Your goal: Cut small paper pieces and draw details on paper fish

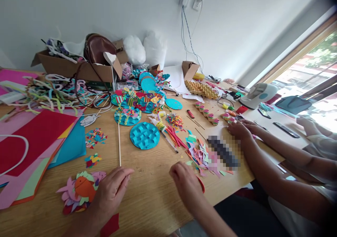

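My left hand [116, 186] is over the front of the table, thumb and fingers pressed together; whatever they might hold is hidden. Just beyond its knuckles ends a thin pale stick [119, 146]. Beside the wrist lies a pile of cut paper fish [85, 188], an orange one on top, and a red paper piece [112, 224] shows below. My right hand [184, 181] is curled with fingertips hidden. A red curved edge [201, 185], perhaps a handle, shows past its outer side. Ahead of both hands sits a blue disc with a woven, bumpy surface [144, 135].
Coloured paper sheets [60, 131] cover the left. Decorated blue discs [127, 117], glue bottles [159, 124] and paper scraps [200, 153] lie mid-table. A cardboard box [76, 70] stands behind. At right, another person's arms [263, 153] reach over the table near a white sewing machine [259, 94].
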### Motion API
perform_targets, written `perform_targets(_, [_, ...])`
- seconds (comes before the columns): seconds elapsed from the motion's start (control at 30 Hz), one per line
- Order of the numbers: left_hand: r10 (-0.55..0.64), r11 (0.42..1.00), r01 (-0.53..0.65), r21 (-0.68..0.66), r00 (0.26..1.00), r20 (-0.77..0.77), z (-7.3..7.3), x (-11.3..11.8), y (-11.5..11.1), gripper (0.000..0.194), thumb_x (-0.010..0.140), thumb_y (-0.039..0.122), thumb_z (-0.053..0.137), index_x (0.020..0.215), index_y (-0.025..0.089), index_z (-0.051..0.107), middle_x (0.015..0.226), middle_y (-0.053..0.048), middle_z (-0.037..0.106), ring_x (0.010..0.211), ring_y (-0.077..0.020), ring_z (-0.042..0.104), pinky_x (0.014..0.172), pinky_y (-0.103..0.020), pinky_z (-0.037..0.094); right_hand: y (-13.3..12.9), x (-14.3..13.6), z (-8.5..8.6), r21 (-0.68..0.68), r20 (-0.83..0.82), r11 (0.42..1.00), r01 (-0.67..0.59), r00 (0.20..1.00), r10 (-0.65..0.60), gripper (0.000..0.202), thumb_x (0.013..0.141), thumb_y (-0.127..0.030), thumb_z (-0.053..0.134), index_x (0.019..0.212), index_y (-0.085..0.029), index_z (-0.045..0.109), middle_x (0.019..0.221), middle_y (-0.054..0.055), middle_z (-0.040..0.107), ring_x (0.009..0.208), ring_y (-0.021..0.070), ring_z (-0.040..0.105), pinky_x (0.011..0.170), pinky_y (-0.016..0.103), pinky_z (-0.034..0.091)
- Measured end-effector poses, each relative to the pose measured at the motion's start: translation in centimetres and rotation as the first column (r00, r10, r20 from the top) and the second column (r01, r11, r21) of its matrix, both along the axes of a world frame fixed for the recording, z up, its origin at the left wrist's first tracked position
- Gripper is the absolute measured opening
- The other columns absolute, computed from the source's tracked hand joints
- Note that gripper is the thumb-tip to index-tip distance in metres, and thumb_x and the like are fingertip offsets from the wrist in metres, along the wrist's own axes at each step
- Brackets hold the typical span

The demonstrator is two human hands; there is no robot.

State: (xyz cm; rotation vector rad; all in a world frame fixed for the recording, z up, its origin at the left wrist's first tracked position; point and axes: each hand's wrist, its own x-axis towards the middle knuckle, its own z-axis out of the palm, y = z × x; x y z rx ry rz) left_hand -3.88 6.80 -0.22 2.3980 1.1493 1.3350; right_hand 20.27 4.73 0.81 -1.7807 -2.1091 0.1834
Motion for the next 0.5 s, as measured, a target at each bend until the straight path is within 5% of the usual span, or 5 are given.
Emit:
perform_targets(0.13, [-0.024, 1.000, 0.024, 0.009, 1.000, 0.003, -0.3, 0.3, 0.0, 0.018, 0.085, 0.012, 0.044, 0.090, 0.021, 0.059, 0.073, 0.001, 0.068, 0.066, -0.0098, 0.066, 0.064, -0.014, 0.050, 6.3, 4.4, 4.6, -0.001, 0.131, 0.977, 0.214, 0.968, -0.212, 0.018, 0.085, -0.013, 0.048, 0.071, -0.019, 0.057, 0.077, 0.005, 0.062, 0.079, 0.0180, 0.055, 0.072, 0.027, 0.038])
perform_targets(0.23, [-0.015, 1.000, 0.015, 0.001, 1.000, 0.005, -0.5, 0.3, -0.1, 0.019, 0.084, 0.012, 0.045, 0.091, 0.021, 0.059, 0.073, 0.001, 0.068, 0.066, -0.0110, 0.066, 0.062, -0.016, 0.051, 12.1, 6.9, 6.1, 0.000, 0.152, 0.958, 0.287, 0.947, -0.284, 0.020, 0.087, -0.016, 0.044, 0.074, -0.017, 0.059, 0.081, 0.008, 0.062, 0.081, 0.0189, 0.055, 0.069, 0.027, 0.036])
perform_targets(0.4, [0.005, 0.997, -0.003, -0.083, 1.000, 0.013, -0.5, 0.1, -0.2, 0.020, 0.084, 0.010, 0.045, 0.092, 0.021, 0.059, 0.075, 0.000, 0.067, 0.069, -0.0126, 0.065, 0.063, -0.019, 0.051, 18.2, 9.1, 5.0, -0.038, 0.192, 0.949, 0.312, 0.935, -0.299, 0.031, 0.090, -0.025, 0.040, 0.069, -0.015, 0.061, 0.077, 0.012, 0.060, 0.080, 0.0231, 0.056, 0.065, 0.030, 0.034])
perform_targets(0.5, [0.028, 0.995, -0.027, -0.101, 1.000, 0.013, -0.1, 0.4, -0.3, 0.022, 0.084, 0.008, 0.044, 0.095, 0.020, 0.059, 0.077, -0.001, 0.066, 0.069, -0.0123, 0.064, 0.063, -0.020, 0.051, 19.5, 10.0, 3.7, -0.026, 0.234, 0.930, 0.368, 0.906, -0.352, 0.016, 0.084, -0.017, 0.047, 0.079, -0.016, 0.062, 0.089, 0.014, 0.059, 0.084, 0.0243, 0.056, 0.064, 0.030, 0.035])
